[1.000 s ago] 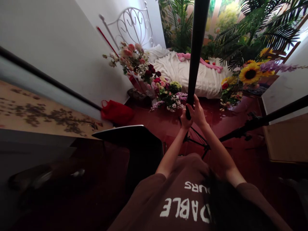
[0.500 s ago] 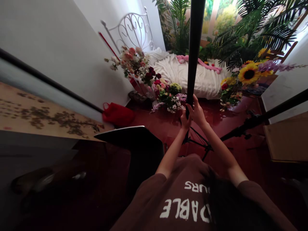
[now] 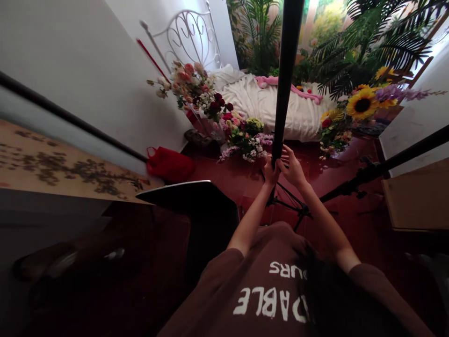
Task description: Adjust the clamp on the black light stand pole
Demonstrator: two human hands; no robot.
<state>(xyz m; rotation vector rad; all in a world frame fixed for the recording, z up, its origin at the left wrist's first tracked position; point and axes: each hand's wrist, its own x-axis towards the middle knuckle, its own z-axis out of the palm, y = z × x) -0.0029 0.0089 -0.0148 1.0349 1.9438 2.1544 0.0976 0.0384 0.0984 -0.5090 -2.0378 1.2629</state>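
Note:
In the middle of the head view a black tripod stand's thick pole (image 3: 285,79) rises from spread legs (image 3: 298,210) on the floor. My left hand (image 3: 271,172) is wrapped round the lower part of this pole, its fingers partly hidden behind it. Just to the right, my right hand (image 3: 293,167) is beside the pole with its fingers apart and loosely curved. Its thumb is close to my left hand; whether it touches the pole I cannot tell.
A second black stand (image 3: 365,180) slants in from the right by a cardboard box (image 3: 414,196). Left are a dark panel with a pale edge (image 3: 206,206) and a red bag (image 3: 170,164). Ahead, flower bunches (image 3: 250,133) and sunflowers (image 3: 363,104) flank a white-draped bed (image 3: 252,100).
My right hand has loosened from the pole and come slightly down and right, its fingers now apart. My left hand keeps its hold. The view has shifted a little.

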